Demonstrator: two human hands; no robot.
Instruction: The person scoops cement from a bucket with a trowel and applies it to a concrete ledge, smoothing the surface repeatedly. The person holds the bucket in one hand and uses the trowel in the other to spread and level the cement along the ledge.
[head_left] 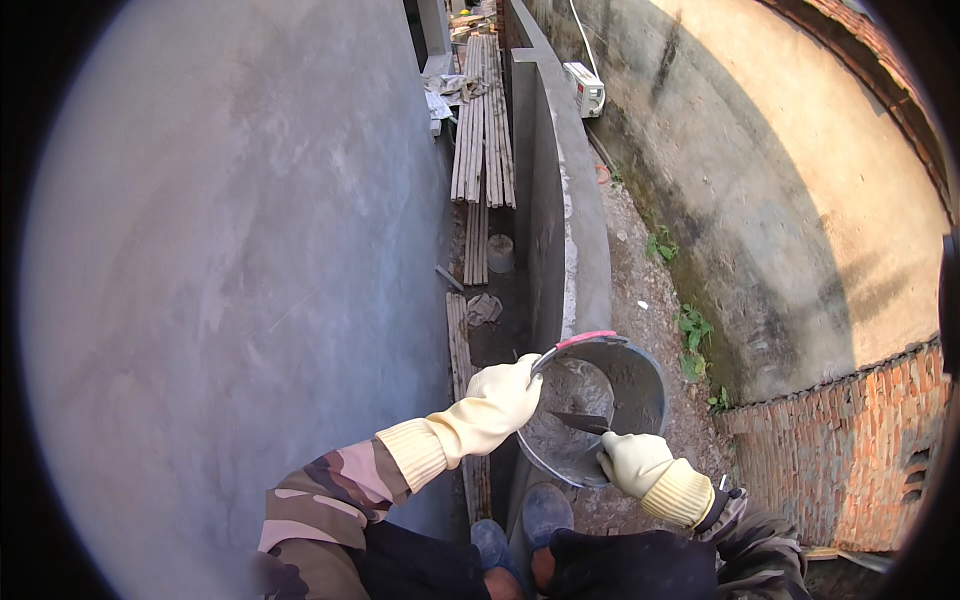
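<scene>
A dark bucket (642, 388) with a red-covered handle is tilted towards me at the top of a narrow grey wall. Wet grey mortar (578, 382) lies inside it and coats its sides. My left hand (506, 398), in a cream glove, is closed on the bucket's rim by the handle's end. In the other cream glove, my right hand (636, 463) is at the near right rim, its fingers wrapped round the handle of a trowel (578, 421). The dark blade reaches into the bucket over the mortar. The trowel's handle is mostly hidden by the glove.
A tall plastered wall (240, 230) rises on my left. The narrow wall (580, 190) runs ahead, with long poles (485, 130) and a small pail (500, 253) low between the two. To the right are plants (692, 340), a white boxy unit (584, 90) and brickwork (850, 445).
</scene>
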